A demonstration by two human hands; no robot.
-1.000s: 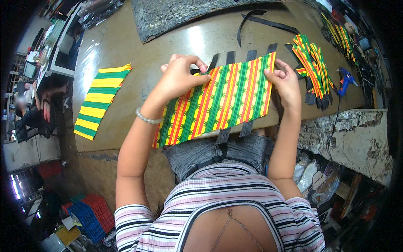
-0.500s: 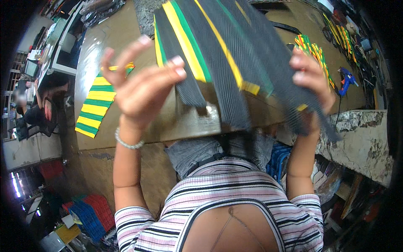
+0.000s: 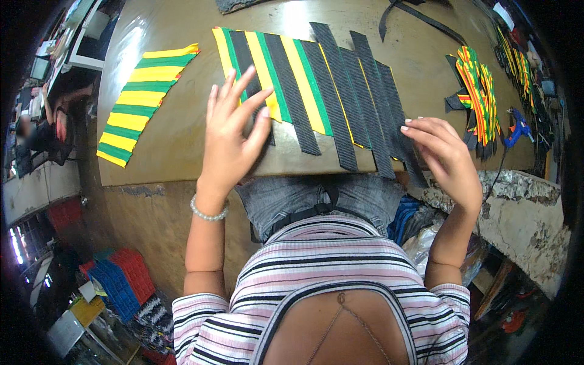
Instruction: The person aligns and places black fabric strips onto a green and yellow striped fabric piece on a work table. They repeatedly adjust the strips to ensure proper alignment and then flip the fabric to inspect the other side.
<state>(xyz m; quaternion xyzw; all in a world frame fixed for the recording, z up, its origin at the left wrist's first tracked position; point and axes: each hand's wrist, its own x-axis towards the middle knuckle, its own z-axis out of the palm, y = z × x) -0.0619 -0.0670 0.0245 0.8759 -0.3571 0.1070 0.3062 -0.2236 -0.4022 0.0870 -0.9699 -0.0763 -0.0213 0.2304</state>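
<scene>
Fingers (image 3: 246, 91) of our left hand (image 3: 234, 137) spread on the yellow-green panel with black webbing strips (image 3: 316, 91); right hand (image 3: 447, 155) fingers loosely curled at its edge. Panel lies strip-side up on the counter (image 3: 176, 140), strip ends loose.

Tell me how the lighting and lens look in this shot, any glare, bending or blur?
Head view: bright overhead glare washes the brown tabletop near the top edge; the fisheye bends the table's front edge and blackens the corners; the yellow, green and black woven strap panel is sharp, the left hand and right hand slightly soft; the floor area at lower left is dim.
</scene>
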